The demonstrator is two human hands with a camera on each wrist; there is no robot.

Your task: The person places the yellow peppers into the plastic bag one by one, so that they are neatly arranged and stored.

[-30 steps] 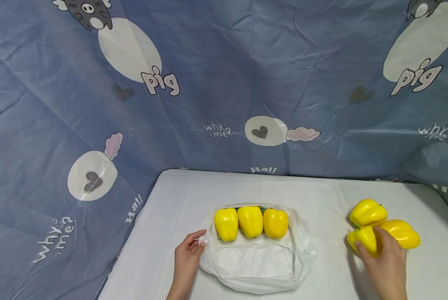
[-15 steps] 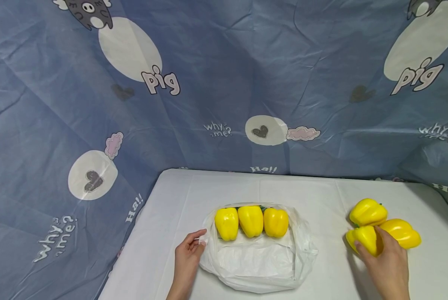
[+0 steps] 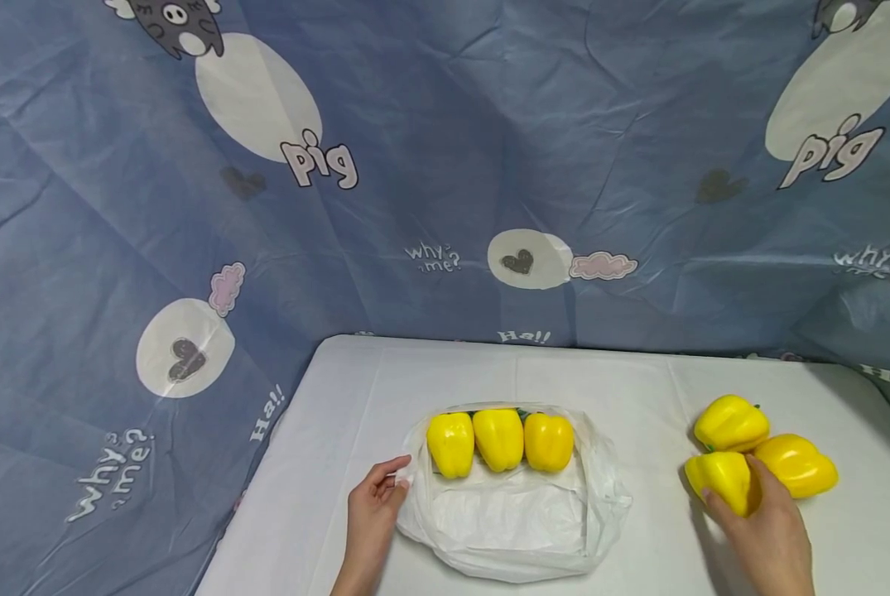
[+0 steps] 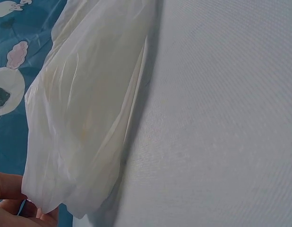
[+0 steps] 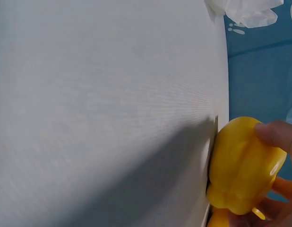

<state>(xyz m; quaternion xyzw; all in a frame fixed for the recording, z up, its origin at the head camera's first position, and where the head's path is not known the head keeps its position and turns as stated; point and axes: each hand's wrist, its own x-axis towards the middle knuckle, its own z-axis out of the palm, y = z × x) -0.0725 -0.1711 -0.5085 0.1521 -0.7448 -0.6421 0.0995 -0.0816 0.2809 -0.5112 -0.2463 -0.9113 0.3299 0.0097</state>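
A white plastic bag [image 3: 604, 501] lies spread on the table, its mouth facing up. Three yellow bell peppers [image 3: 498, 440] sit in a row along its far side. My left hand [image 3: 373, 509] pinches the bag's left rim between thumb and fingers; the left wrist view shows the bag's crinkled side [image 4: 80, 123] beside these fingers. Over on the right, my right hand [image 3: 771, 526] grips another yellow bell pepper [image 3: 715, 478], thumb on its near side. In the right wrist view this pepper [image 5: 243, 163] is close to the table surface; whether it touches I cannot tell.
Two more yellow bell peppers lie by the right hand: one behind the held pepper [image 3: 731, 422], one to its right [image 3: 798, 466]. The table has a white cover [image 3: 601, 377]. A blue printed cloth [image 3: 445, 182] hangs behind it and at the sides.
The gripped bell pepper has turned slightly in my right hand and shifted a little left and nearer. Its green stem end shows less than before. The left hand and bag stay put.
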